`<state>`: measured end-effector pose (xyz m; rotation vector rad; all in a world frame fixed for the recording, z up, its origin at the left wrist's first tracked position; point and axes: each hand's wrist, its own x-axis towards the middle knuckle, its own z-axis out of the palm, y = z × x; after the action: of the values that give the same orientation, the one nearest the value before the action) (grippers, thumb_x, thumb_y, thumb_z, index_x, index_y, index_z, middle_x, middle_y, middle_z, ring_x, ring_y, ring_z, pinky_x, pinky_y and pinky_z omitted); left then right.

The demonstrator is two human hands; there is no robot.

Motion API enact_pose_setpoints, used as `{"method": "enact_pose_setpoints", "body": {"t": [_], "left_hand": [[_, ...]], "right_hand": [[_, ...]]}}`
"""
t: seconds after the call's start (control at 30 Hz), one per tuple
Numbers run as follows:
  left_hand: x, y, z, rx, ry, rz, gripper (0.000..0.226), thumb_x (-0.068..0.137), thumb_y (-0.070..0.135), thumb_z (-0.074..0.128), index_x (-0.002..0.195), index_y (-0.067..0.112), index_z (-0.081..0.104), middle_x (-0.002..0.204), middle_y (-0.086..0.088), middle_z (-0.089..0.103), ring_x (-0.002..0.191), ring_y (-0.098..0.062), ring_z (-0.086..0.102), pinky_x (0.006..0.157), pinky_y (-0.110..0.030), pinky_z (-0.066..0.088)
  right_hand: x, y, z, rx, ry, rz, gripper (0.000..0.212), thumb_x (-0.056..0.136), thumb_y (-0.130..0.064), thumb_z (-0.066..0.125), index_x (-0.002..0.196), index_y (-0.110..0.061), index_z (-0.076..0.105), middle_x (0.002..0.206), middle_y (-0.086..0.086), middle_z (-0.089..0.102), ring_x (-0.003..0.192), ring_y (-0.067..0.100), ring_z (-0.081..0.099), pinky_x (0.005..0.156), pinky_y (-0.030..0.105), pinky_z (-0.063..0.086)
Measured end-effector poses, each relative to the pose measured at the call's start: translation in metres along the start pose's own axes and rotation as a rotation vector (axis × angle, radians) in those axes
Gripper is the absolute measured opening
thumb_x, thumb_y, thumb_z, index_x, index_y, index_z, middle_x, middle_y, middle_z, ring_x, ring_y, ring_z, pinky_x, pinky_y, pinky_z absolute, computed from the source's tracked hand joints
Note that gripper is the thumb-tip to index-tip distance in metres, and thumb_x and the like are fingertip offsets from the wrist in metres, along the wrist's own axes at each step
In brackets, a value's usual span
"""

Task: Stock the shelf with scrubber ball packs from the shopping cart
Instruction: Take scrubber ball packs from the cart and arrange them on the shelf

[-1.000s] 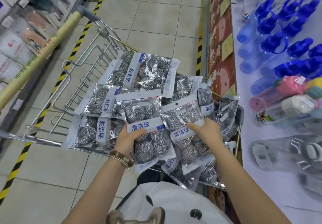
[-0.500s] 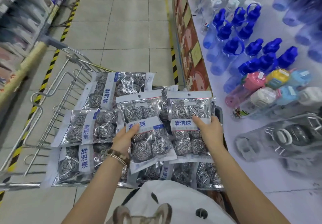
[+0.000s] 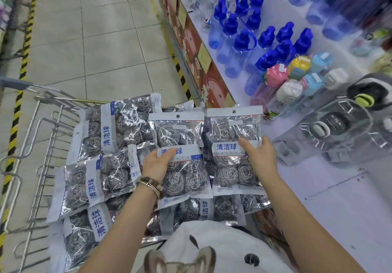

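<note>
Beside a tiled floor (image 3: 95, 39) with hazard-striped edges, the shopping cart (image 3: 42, 145) heaped with scrubber ball packs (image 3: 95, 179) stands against a white shelf (image 3: 318, 198), bottles (image 3: 244, 39) crowding its back and its near part bare, while the left hand (image 3: 157, 164) fingers grasp one pack (image 3: 180, 132) and the right hand (image 3: 259, 156) fingers a second pack (image 3: 233, 128) above the heap.

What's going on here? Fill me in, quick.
A person stands at a metal wire shopping cart heaped with clear plastic packs of silver scrubber balls. The left hand grips one pack and the right hand grips a second pack beside it, both held above the heap. To the right, the white shelf holds blue-capped clear bottles; no scrubber pack shows on it yet.
</note>
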<state>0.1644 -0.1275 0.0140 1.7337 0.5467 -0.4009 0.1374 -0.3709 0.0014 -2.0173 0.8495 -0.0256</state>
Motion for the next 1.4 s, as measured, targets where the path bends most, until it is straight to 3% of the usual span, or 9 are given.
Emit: {"method": "enact_pose_setpoints", "body": {"t": [0.2, 0.33, 0.5, 0.6, 0.7, 0.8, 0.97, 1.07, 1.4], "left_hand": [[0.002, -0.004, 0.009, 0.127, -0.129, 0.072, 0.070, 0.073, 0.054, 0.063, 0.120, 0.004, 0.055, 0.117, -0.006, 0.059, 0.109, -0.028, 0.054, 0.092, -0.040, 0.043], [-0.005, -0.009, 0.026, 0.247, -0.248, 0.101, 0.023, 0.084, 0.036, 0.061, 0.083, 0.013, 0.058, 0.081, 0.002, 0.059, 0.078, -0.020, 0.055, 0.064, -0.028, 0.039], [-0.033, -0.013, 0.060, 0.328, -0.440, 0.166, 0.016, 0.086, 0.032, 0.059, 0.092, 0.018, 0.055, 0.092, 0.006, 0.056, 0.090, -0.018, 0.056, 0.070, -0.022, 0.040], [-0.057, -0.020, 0.084, 0.405, -0.544, 0.161, 0.046, 0.087, 0.037, 0.057, 0.123, 0.010, 0.048, 0.119, -0.001, 0.051, 0.115, -0.022, 0.046, 0.091, -0.032, 0.037], [-0.083, -0.026, 0.110, 0.465, -0.638, 0.189, 0.020, 0.087, 0.033, 0.058, 0.092, 0.015, 0.054, 0.090, 0.005, 0.051, 0.106, -0.025, 0.052, 0.072, -0.028, 0.036], [-0.114, -0.035, 0.135, 0.482, -0.745, 0.232, 0.035, 0.088, 0.030, 0.057, 0.116, 0.009, 0.052, 0.104, 0.003, 0.050, 0.108, -0.015, 0.044, 0.080, -0.021, 0.038], [-0.162, -0.068, 0.179, 0.591, -0.844, 0.276, 0.041, 0.084, 0.036, 0.061, 0.105, 0.002, 0.053, 0.101, -0.004, 0.056, 0.094, -0.021, 0.050, 0.069, -0.028, 0.039], [-0.200, -0.090, 0.207, 0.605, -0.875, 0.259, 0.062, 0.083, 0.042, 0.060, 0.127, 0.002, 0.044, 0.126, 0.000, 0.047, 0.111, -0.020, 0.047, 0.094, -0.033, 0.038], [-0.324, -0.163, 0.296, 0.734, -0.875, 0.292, 0.081, 0.083, 0.041, 0.060, 0.144, 0.007, 0.019, 0.149, -0.011, 0.026, 0.135, -0.027, 0.028, 0.106, -0.040, 0.026]], "right_hand": [[-0.040, 0.025, -0.010, 0.130, 0.118, 0.126, 0.036, 0.085, -0.038, 0.063, 0.095, -0.006, 0.052, 0.084, 0.008, 0.059, 0.068, 0.020, 0.053, 0.058, 0.033, 0.039], [-0.076, 0.049, -0.025, 0.223, 0.254, 0.212, 0.022, 0.090, -0.026, 0.056, 0.089, -0.007, 0.045, 0.077, 0.003, 0.049, 0.062, 0.015, 0.043, 0.054, 0.030, 0.034], [-0.124, 0.087, -0.055, 0.301, 0.427, 0.316, 0.024, 0.091, -0.025, 0.052, 0.076, -0.016, 0.036, 0.076, 0.002, 0.041, 0.062, 0.015, 0.037, 0.055, 0.030, 0.030], [-0.157, 0.104, -0.077, 0.312, 0.531, 0.363, 0.021, 0.094, -0.022, 0.051, 0.080, -0.014, 0.038, 0.073, -0.001, 0.040, 0.061, 0.012, 0.036, 0.053, 0.028, 0.030], [-0.188, 0.125, -0.095, 0.342, 0.626, 0.404, 0.021, 0.094, -0.021, 0.051, 0.078, -0.017, 0.039, 0.072, -0.001, 0.041, 0.058, 0.012, 0.036, 0.052, 0.028, 0.030], [-0.219, 0.149, -0.112, 0.371, 0.713, 0.449, 0.017, 0.092, -0.023, 0.053, 0.079, -0.016, 0.044, 0.073, 0.001, 0.045, 0.059, 0.014, 0.039, 0.055, 0.031, 0.031], [-0.267, 0.197, -0.145, 0.396, 0.807, 0.494, 0.025, 0.093, -0.027, 0.056, 0.091, -0.003, 0.049, 0.075, 0.002, 0.049, 0.066, 0.017, 0.043, 0.058, 0.032, 0.033], [-0.294, 0.232, -0.172, 0.407, 0.837, 0.516, 0.035, 0.092, -0.031, 0.056, 0.099, 0.003, 0.050, 0.084, 0.012, 0.053, 0.073, 0.021, 0.046, 0.064, 0.034, 0.034], [-0.359, 0.351, -0.271, 0.464, 0.841, 0.614, 0.029, 0.092, -0.031, 0.058, 0.091, -0.003, 0.049, 0.076, 0.006, 0.053, 0.063, 0.019, 0.047, 0.059, 0.033, 0.038]]}}
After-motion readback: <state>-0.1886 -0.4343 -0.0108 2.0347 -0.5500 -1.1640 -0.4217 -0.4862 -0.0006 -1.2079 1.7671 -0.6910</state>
